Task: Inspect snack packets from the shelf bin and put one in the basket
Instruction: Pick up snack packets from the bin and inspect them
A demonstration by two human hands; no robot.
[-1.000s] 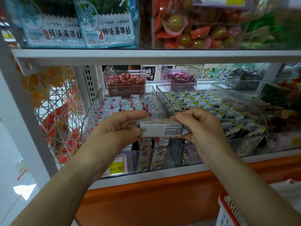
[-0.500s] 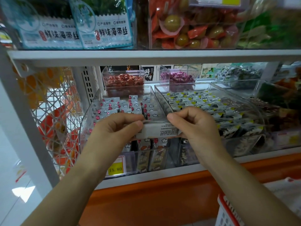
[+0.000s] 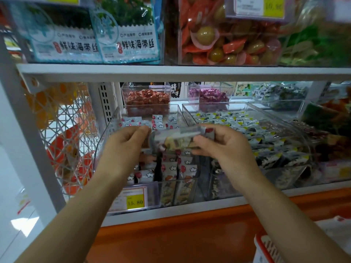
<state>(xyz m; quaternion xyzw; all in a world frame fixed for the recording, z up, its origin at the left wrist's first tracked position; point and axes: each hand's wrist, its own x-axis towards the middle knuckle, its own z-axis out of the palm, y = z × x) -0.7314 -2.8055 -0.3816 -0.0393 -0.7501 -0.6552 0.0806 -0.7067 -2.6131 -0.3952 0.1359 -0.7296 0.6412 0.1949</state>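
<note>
Snack packet (image 3: 176,139) is pinched at its ends by the left hand (image 3: 125,149) and the right hand (image 3: 226,149). Each grip is closed on it, just above the shelf bin (image 3: 112,130). It should be turned slowly and held softly, so both sides are seen. The basket (image 3: 264,247) is seen low on the right.

Clear glossy plastic bin (image 3: 112,130), shiny film packet (image 3: 176,139) at centre, matt white metal shelf (image 3: 171,72) above, red plastic basket (image 3: 261,247) at lower right.
</note>
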